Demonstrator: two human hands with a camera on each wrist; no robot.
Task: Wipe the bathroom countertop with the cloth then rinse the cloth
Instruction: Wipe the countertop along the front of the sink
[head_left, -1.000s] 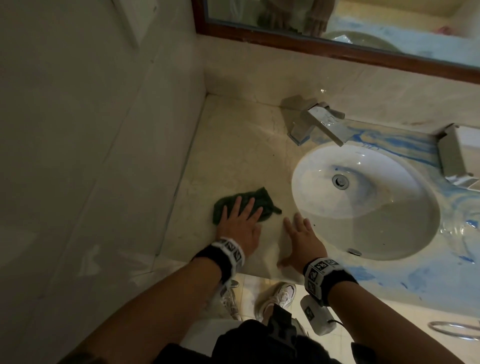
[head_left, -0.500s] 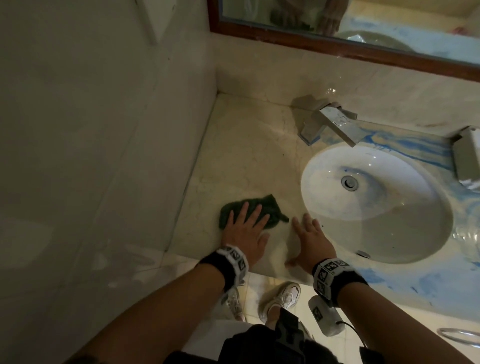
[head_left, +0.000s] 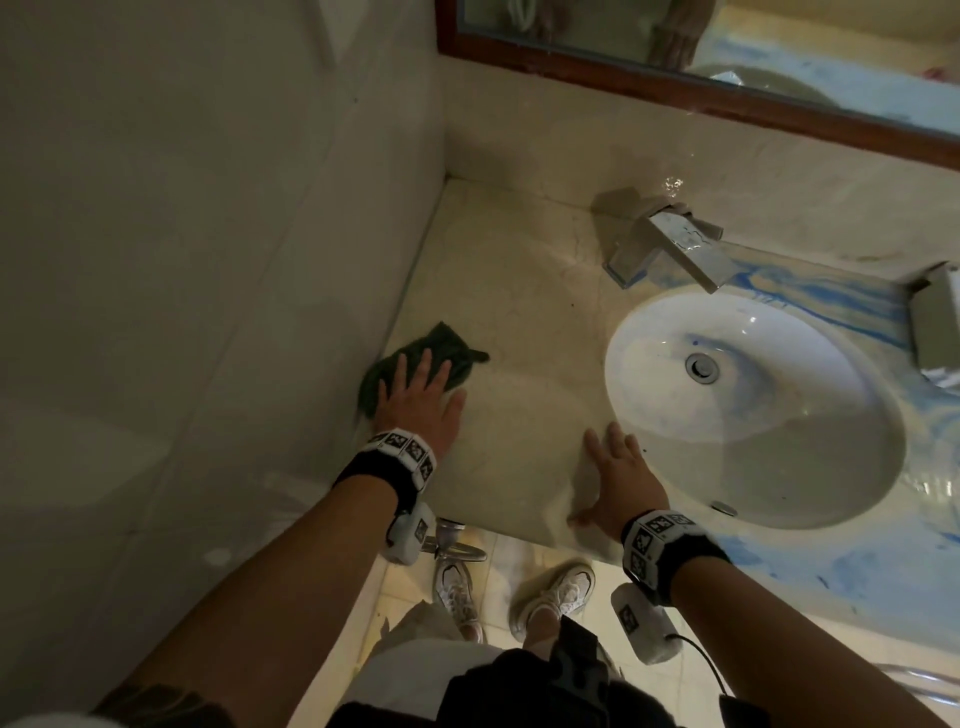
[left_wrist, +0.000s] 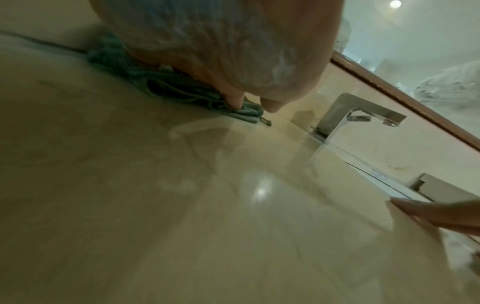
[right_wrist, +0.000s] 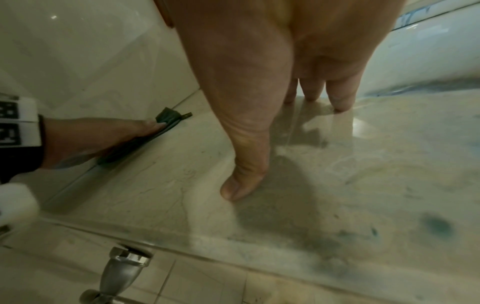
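Observation:
A dark green cloth (head_left: 439, 348) (left_wrist: 179, 90) (right_wrist: 166, 117) lies flat on the beige marble countertop (head_left: 519, 312) close to the left wall. My left hand (head_left: 415, 395) (right_wrist: 98, 137) presses on it with straight, spread fingers (left_wrist: 235, 100). My right hand (head_left: 615, 473) (right_wrist: 272, 102) rests flat on the bare countertop near the front edge, just left of the white oval sink (head_left: 753, 410), fingers straight. A square chrome tap (head_left: 670, 244) (left_wrist: 350, 113) stands behind the sink.
Blue smears cover the countertop (head_left: 841, 566) right of and behind the sink. A tiled wall (head_left: 208, 260) bounds the counter on the left, and a wood-framed mirror (head_left: 701, 93) hangs above the back. A grey box (head_left: 935, 322) sits at the far right. My shoes (head_left: 550, 597) stand below the counter edge.
My left hand has slid the cloth leftward across the counter, up to the left wall. The right hand has stayed flat beside the sink.

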